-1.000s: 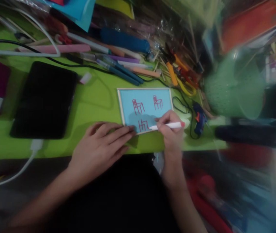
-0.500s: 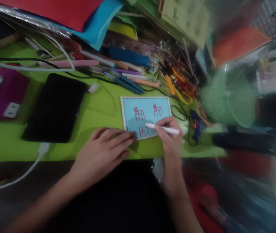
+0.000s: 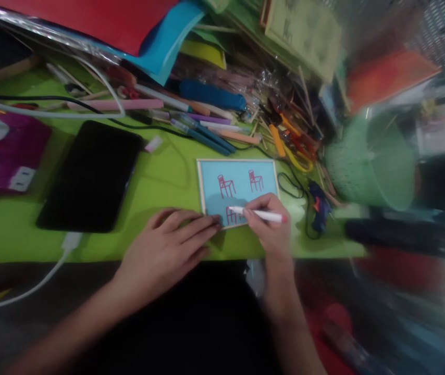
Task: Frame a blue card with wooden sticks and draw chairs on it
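Note:
A light-blue card (image 3: 242,195) with a pale thin frame lies on the green table top (image 3: 168,177). Two red chair drawings stand side by side on its upper half, and a third, partly drawn chair is below them at the left. In my right hand (image 3: 271,224) is a white marker (image 3: 261,214) with a pink end, its tip at the top of that lower drawing. My right fingers cover part of the card's lower right. My left hand (image 3: 175,234) lies flat, fingers stretched out, with the fingertips on the card's lower left corner.
Left lies a black tablet (image 3: 91,177) with a white cable, near a pink marker cap (image 3: 153,144). Behind the card are pens (image 3: 202,133), yellow-handled scissors (image 3: 298,159) and other clutter. A glue gun (image 3: 318,205) and a green basket (image 3: 371,161) are at right.
The marker tip has moved slightly left and down to the top of the lower drawing, where a line now joins its strokes. My left hand stays at the card's corner.

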`<action>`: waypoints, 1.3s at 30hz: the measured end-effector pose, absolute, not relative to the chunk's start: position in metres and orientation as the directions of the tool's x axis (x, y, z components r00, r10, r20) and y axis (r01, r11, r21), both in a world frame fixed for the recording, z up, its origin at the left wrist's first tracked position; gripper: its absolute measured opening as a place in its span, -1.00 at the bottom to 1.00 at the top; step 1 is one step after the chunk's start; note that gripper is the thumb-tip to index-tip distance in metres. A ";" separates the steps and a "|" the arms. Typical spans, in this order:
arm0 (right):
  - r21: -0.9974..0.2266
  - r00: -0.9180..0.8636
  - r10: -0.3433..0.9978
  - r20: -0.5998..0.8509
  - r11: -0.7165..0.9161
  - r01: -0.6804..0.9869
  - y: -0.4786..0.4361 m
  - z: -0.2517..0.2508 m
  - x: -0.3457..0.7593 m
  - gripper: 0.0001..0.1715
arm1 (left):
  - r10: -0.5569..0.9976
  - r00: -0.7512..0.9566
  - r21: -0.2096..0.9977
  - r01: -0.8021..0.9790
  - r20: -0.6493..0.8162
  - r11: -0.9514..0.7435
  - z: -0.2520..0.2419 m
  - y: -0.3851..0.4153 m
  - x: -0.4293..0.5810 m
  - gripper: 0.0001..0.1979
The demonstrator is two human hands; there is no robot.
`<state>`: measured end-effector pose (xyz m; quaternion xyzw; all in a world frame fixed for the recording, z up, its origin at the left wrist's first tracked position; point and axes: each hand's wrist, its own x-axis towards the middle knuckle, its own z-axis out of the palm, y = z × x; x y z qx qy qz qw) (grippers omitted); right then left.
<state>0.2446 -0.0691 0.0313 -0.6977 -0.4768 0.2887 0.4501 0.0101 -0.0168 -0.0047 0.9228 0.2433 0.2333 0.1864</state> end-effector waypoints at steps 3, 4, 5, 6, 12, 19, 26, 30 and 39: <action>-0.895 0.374 0.927 0.024 -0.147 0.420 -0.069 0.032 0.244 -0.83 | 0.533 0.776 0.447 0.366 0.339 -0.817 -0.005 -0.017 0.010 -0.62; -0.893 0.373 0.927 0.020 -0.151 0.424 -0.069 0.032 0.244 -0.84 | 0.529 0.778 0.440 0.367 0.338 -0.820 -0.005 -0.017 0.010 -0.62; -0.891 0.373 0.928 0.015 -0.157 0.427 -0.069 0.032 0.244 -0.84 | 0.528 0.779 0.436 0.368 0.337 -0.822 -0.004 -0.017 0.010 -0.62; -0.888 0.374 0.928 0.009 -0.164 0.429 -0.069 0.033 0.244 -0.84 | 0.527 0.780 0.434 0.368 0.338 -0.822 -0.004 -0.017 0.010 -0.63; -0.889 0.379 0.925 0.016 -0.160 0.430 -0.069 0.031 0.244 -0.84 | 0.515 0.785 0.410 0.367 0.345 -0.835 -0.002 -0.016 0.010 -0.66; -0.880 0.413 0.909 0.048 -0.157 0.449 -0.069 0.029 0.245 -0.84 | 0.534 0.768 0.456 0.357 0.354 -0.815 -0.004 -0.016 0.010 -0.63; -0.877 0.427 0.902 0.063 -0.153 0.455 -0.067 0.029 0.244 -0.83 | 0.528 0.781 0.444 0.364 0.333 -0.819 -0.005 -0.017 0.010 -0.63; -0.880 0.431 0.901 0.058 -0.158 0.448 -0.069 0.030 0.244 -0.83 | 0.539 0.774 0.464 0.364 0.333 -0.808 -0.005 -0.017 0.010 -0.61; -0.918 0.416 0.909 0.022 -0.146 0.367 -0.074 0.027 0.247 -0.84 | 0.537 0.780 0.456 0.370 0.321 -0.809 -0.005 -0.017 0.009 -0.59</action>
